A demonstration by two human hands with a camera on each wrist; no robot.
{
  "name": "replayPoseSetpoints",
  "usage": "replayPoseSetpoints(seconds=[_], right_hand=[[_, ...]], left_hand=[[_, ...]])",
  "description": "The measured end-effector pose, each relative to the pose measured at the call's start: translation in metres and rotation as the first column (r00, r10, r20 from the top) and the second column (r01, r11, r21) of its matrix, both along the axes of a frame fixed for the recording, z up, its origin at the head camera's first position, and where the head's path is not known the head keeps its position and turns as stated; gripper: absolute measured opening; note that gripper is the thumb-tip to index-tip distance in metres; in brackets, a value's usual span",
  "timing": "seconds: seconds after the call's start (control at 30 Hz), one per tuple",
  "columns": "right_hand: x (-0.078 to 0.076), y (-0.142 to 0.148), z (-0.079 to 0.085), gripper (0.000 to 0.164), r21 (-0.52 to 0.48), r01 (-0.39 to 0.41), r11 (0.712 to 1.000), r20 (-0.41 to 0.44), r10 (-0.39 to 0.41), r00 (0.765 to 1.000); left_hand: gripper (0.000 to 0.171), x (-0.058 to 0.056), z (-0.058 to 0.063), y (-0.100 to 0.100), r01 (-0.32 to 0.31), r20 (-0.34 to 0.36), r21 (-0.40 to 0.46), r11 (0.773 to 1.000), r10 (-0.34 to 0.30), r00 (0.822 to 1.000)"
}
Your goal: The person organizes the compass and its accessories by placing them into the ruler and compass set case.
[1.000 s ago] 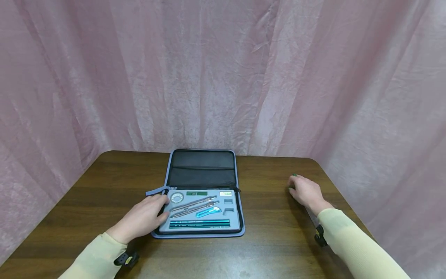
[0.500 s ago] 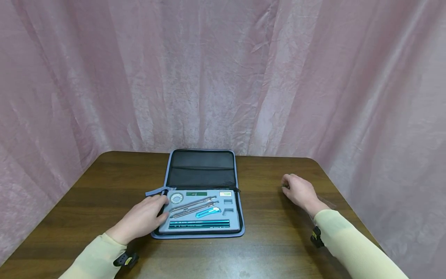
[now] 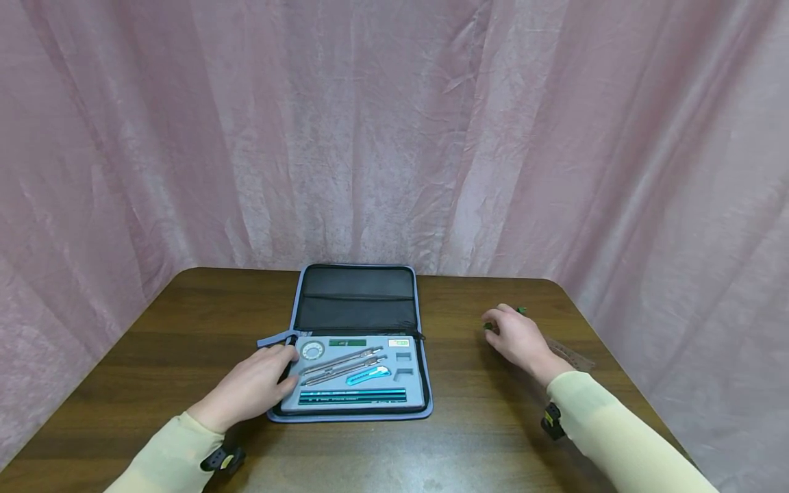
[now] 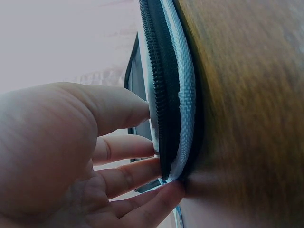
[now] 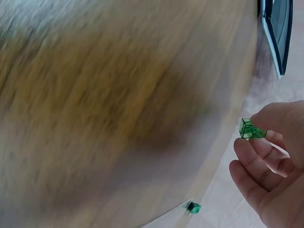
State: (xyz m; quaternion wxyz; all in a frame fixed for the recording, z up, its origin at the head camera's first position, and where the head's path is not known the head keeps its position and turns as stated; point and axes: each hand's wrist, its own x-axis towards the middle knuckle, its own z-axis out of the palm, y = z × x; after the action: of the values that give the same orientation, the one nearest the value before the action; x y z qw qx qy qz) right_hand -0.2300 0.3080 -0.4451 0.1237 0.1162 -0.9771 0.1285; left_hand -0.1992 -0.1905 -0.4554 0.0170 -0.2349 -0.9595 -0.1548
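On the wooden table lies an unzipped blue drawing-set case [image 3: 360, 282] with its lid folded back. Its grey tray [image 3: 414, 399] holds two metal compasses [image 3: 342, 366], a blue utility knife [image 3: 368, 374], dark teal pencils [image 3: 353, 396], a white eraser [image 3: 398, 342] and a round white-and-clear piece [image 3: 312, 350]. Two recesses at the tray's right are bare. My left hand [image 3: 253, 387] rests with loose fingers on the case's left edge, touching the zipper rim [image 4: 186, 95]. Over the right of the table, my right hand [image 3: 520, 339] pinches a small clear green plastic piece [image 5: 251, 129] between thumb and fingers.
Another small green piece [image 3: 521, 311] lies on the table just beyond my right hand. A see-through ruler [image 3: 570, 356] lies partly behind the right wrist. Pink curtains [image 3: 394, 137] hang beyond the table's far edge.
My right hand has moved left toward the case, bringing the green piece with it and uncovering the ruler and the other green piece. The left hand stays where it was.
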Motion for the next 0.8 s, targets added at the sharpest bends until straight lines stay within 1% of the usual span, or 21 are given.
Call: replayPoseSetpoints(seconds=[0.23, 0.4, 0.63, 0.8], right_hand=[[0.001, -0.010, 0.001, 0.026, -0.035, -0.037, 0.999, -0.014, 0.037, 0.999], [0.003, -0.016, 0.003, 0.022, -0.059, -0.060, 0.996, -0.022, 0.058, 0.998], [0.005, -0.022, 0.004, 0.021, -0.075, -0.059, 0.995, -0.003, 0.059, 0.998], [0.005, -0.022, 0.004, 0.021, -0.074, -0.050, 0.996, 0.005, 0.051, 0.999]], left_hand=[[0.027, 0.000, 0.000, 0.000, 0.002, -0.004, 0.003, 1.000, -0.002, 1.000], [0.026, 0.001, 0.000, 0.000, 0.002, -0.002, 0.007, 1.000, -0.002, 1.000], [0.027, 0.000, 0.000, 0.000, 0.008, -0.003, 0.010, 1.000, -0.008, 1.000], [0.024, 0.000, -0.002, -0.001, 0.015, -0.020, 0.017, 1.000, -0.015, 1.000]])
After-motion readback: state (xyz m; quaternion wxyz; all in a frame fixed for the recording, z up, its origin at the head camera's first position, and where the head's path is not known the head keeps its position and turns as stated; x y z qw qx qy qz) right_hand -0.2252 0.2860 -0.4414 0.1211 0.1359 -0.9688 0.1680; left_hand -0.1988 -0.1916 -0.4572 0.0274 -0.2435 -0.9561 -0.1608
